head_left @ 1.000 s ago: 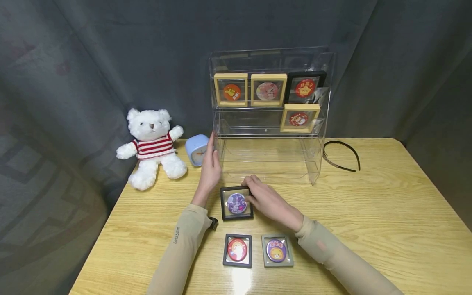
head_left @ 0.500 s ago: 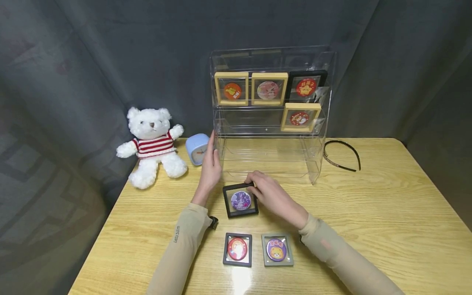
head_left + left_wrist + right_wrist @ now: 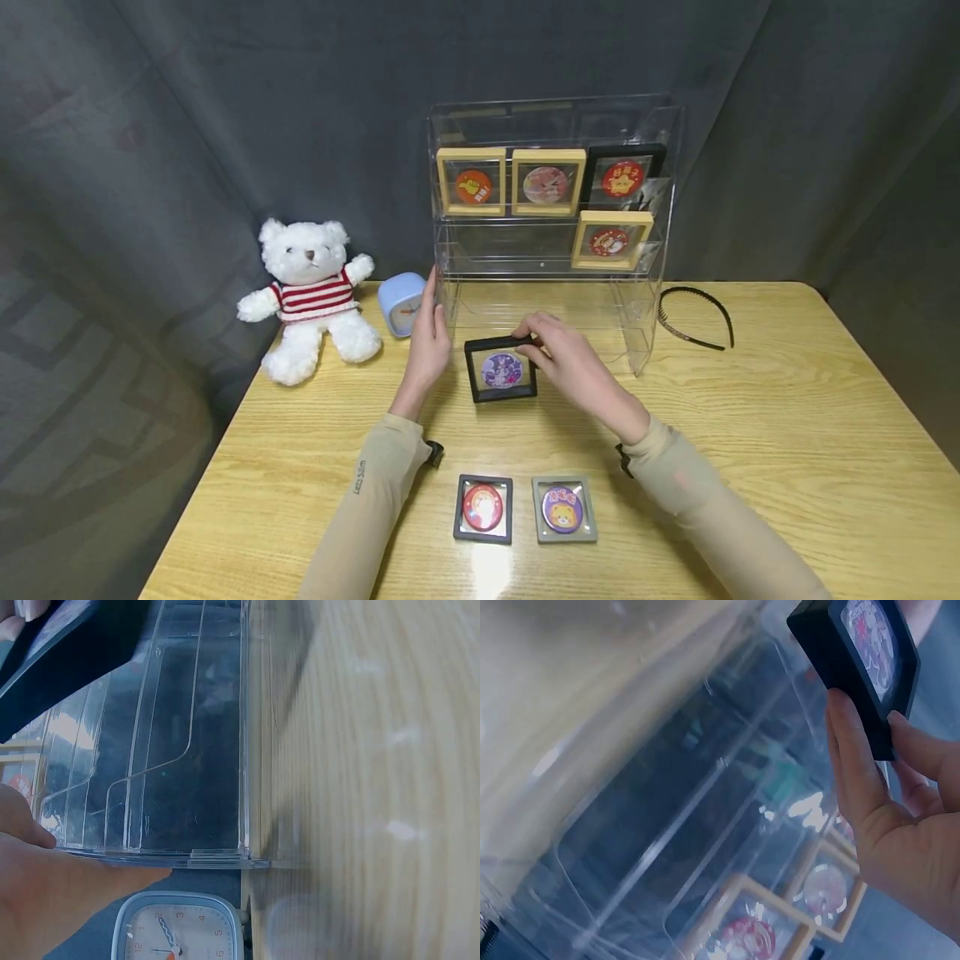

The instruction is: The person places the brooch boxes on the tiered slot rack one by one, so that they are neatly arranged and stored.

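Note:
My right hand pinches a black display frame by its upper right corner. Inside the frame is a round purple badge; the frame stands tilted in front of the clear rack's lowest part. In the right wrist view the thumb lies on the frame's front edge and the fingers on its back. My left hand rests with straight fingers along the left side of the clear tiered rack, thumb near the front edge. In the left wrist view the side panel runs right beside the hand.
Several framed badges stand on the rack's upper tiers, among them a wooden frame. Two more, a dark frame and a grey frame, lie on the table. Around the rack are a white teddy bear, a blue alarm clock and a black headband.
My right hand has raised the black frame from lying on the table, tipping it more upright and moving it forward and slightly right towards the rack. The left hand has stayed put.

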`<state>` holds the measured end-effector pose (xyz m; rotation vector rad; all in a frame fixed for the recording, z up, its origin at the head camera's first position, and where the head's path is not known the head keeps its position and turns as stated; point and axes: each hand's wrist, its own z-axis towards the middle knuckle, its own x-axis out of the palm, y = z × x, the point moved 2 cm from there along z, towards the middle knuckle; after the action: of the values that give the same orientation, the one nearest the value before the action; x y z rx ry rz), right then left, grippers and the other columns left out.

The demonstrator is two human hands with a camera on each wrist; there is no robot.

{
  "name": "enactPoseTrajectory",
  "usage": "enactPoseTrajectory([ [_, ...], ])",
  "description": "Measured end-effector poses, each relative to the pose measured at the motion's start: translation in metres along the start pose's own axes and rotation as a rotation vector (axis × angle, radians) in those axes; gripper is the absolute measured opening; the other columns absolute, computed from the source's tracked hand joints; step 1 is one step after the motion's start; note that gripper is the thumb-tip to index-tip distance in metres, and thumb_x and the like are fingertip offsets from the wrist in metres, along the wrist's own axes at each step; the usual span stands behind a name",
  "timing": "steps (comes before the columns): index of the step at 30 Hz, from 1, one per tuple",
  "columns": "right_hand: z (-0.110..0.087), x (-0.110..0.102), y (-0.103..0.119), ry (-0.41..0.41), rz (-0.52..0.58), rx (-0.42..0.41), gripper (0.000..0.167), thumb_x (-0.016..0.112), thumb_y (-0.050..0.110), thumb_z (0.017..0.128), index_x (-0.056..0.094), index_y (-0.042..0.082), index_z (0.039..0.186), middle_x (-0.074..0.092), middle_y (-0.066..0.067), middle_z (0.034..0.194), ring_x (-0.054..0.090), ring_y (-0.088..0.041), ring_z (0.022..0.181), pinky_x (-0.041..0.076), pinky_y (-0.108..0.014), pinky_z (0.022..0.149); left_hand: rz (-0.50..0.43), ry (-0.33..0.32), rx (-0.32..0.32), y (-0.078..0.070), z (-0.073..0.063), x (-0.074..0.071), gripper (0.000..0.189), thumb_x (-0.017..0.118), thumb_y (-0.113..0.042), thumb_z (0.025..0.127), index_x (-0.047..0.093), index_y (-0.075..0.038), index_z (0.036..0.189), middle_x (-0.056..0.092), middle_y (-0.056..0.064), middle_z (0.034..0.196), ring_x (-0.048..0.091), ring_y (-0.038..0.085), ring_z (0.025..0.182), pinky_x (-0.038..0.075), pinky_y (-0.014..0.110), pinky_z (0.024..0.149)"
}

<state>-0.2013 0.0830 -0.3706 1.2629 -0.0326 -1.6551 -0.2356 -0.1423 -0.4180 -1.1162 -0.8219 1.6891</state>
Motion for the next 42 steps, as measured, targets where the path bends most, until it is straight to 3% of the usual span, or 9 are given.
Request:
enactPoseTrajectory([
  [7, 0.017, -0.028, -0.002, -0.090, 0.026, 0.031, 0.010, 0.074, -0.007, 0.097, 0.070, -0.004, 0.106, 0.072, -0.019, 0.106, 0.069, -0.032, 0.085, 0.060, -0.046, 0.071, 0.006, -0.002, 0.005, 0.000, 0.000, 0.000, 0.059, 0.029, 0.001, 0.115, 0.015, -0.006, 0.172, 0.022, 0.018, 0.175, 0.025, 0.035, 0.159, 0.026, 0.046, 0.129],
  [15, 0.042, -0.058, -0.003, -0.173, 0.014, 0.044, 0.013, 0.074, -0.007, 0.097, 0.072, -0.006, 0.110, 0.073, -0.022, 0.110, 0.070, -0.037, 0.096, 0.060, -0.053, 0.085, 0.001, -0.015, 0.024, 0.001, -0.001, 0.000, 0.059, 0.030, 0.004, 0.114, 0.018, -0.004, 0.172, 0.024, 0.021, 0.174, 0.027, 0.037, 0.158, 0.027, 0.047, 0.129],
  [22, 0.063, -0.079, -0.005, -0.259, -0.030, 0.016, 0.017, 0.077, -0.003, 0.096, 0.073, -0.007, 0.112, 0.072, -0.022, 0.108, 0.068, -0.034, 0.089, 0.056, -0.046, 0.077, 0.010, -0.003, 0.027, 0.002, 0.000, 0.000, 0.059, 0.028, 0.003, 0.114, 0.016, -0.004, 0.172, 0.023, 0.020, 0.174, 0.026, 0.036, 0.159, 0.026, 0.046, 0.129],
  [32, 0.080, -0.087, -0.020, -0.342, -0.049, 0.042, 0.013, 0.076, -0.001, 0.097, 0.073, -0.007, 0.109, 0.071, -0.022, 0.108, 0.067, -0.035, 0.092, 0.055, -0.046, 0.079, 0.015, -0.010, 0.025, 0.002, -0.001, 0.000, 0.059, 0.029, 0.004, 0.114, 0.017, -0.003, 0.171, 0.024, 0.020, 0.174, 0.026, 0.035, 0.159, 0.026, 0.046, 0.129],
  [42, 0.091, -0.083, -0.030, -0.345, -0.068, 0.056, 0.014, 0.076, -0.003, 0.096, 0.071, -0.008, 0.109, 0.070, -0.023, 0.110, 0.065, -0.034, 0.093, 0.053, -0.042, 0.080, 0.023, -0.008, 0.029, 0.003, 0.000, 0.001, 0.059, 0.029, 0.002, 0.115, 0.016, -0.004, 0.172, 0.023, 0.019, 0.175, 0.026, 0.035, 0.159, 0.026, 0.047, 0.129],
])
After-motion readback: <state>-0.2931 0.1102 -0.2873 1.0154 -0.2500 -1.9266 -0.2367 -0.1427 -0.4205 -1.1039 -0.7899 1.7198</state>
